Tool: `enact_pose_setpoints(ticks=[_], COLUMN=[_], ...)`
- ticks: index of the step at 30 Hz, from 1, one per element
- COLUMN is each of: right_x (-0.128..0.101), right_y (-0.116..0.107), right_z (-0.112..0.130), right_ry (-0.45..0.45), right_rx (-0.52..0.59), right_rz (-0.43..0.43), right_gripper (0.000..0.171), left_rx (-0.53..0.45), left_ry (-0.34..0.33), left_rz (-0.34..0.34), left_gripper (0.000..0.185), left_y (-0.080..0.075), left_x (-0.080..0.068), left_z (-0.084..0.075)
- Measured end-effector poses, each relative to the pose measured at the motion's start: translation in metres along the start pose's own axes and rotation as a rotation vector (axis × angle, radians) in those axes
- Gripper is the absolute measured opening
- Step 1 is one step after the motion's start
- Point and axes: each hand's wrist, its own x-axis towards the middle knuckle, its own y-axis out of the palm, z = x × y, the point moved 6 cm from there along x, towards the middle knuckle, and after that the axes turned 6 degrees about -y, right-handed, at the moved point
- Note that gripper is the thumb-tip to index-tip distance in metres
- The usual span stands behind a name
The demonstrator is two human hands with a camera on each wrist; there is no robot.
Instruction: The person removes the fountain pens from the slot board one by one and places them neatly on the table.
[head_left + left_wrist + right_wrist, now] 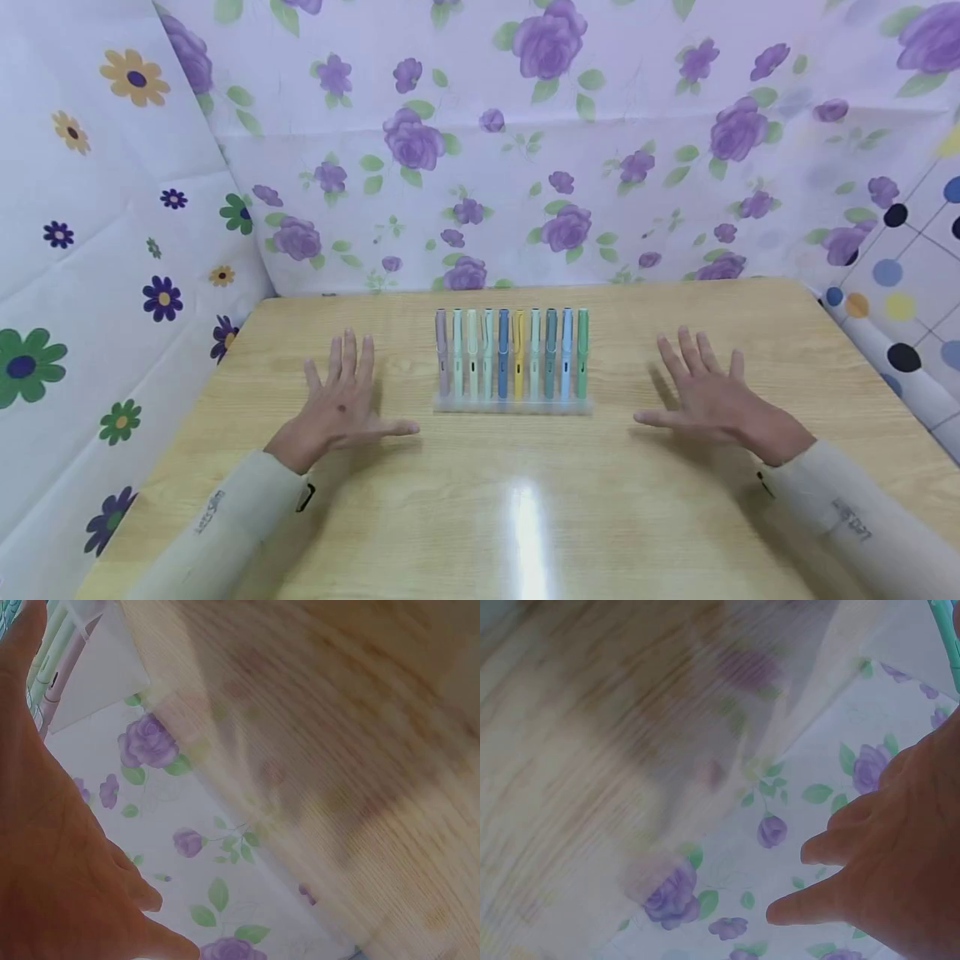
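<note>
Spreading both hands wide, I have the pens [503,358] between them, ten in a row, all upright in a clear stand [512,407] on the wooden bench [450,500]. My left hand [337,412] lies to one side of the row and my right hand [712,404] to the other; on both, the fingers are released, straight and fanned out, grasping nothing. I cannot tell whether the palms touch the wood or hover just above it. From the purple pen [442,367] at the left end to the green pen [582,358] at the right, every pen is in place and none lies loose, so I judge the handling either not begun or wholly finished; which one, I cannot say. Bare wood shows between each thumb and the stand, with the left thumb [395,427] nearer to it. A broad stretch runs from the stand toward me, leaving plenty of room to work. Behind the pens, the bench's far edge meets the rose-patterned cloth [525,150], so space is tighter there. The flowered cloth [90,250] bounds my left and the dotted cloth [911,300] my right, both well apart from the pens.
</note>
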Motion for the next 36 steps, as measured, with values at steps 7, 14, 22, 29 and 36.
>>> enact_pose_setpoints(ticks=[7,14,22,29,36], right_x=[0.002,0.02,0.048,0.058,0.064], right_y=[-0.01,-0.024,-0.032,-0.034,-0.039], right_z=[0.008,0.016,0.04,0.054,0.052], right_ry=[-0.014,-0.12,-0.196,-0.228,-0.242], right_rx=[-0.028,0.1,0.327,0.401,0.429], right_rz=[-0.027,-0.103,-0.107,-0.156,-0.211], right_gripper=[0.117,0.109,0.097,0.084,0.072], left_rx=[0.028,-0.206,-0.623,-0.704,-0.704], left_ry=[0.007,0.173,0.261,0.357,0.386], left_rz=[-0.001,0.049,0.206,0.19,0.173], left_gripper=[0.143,0.137,0.136,0.119,0.111], left_y=[-0.007,0.004,0.025,0.029,0.03], left_x=[0.0,0.016,0.033,0.042,0.047], left_z=[0.003,-0.008,-0.022,-0.036,-0.041])
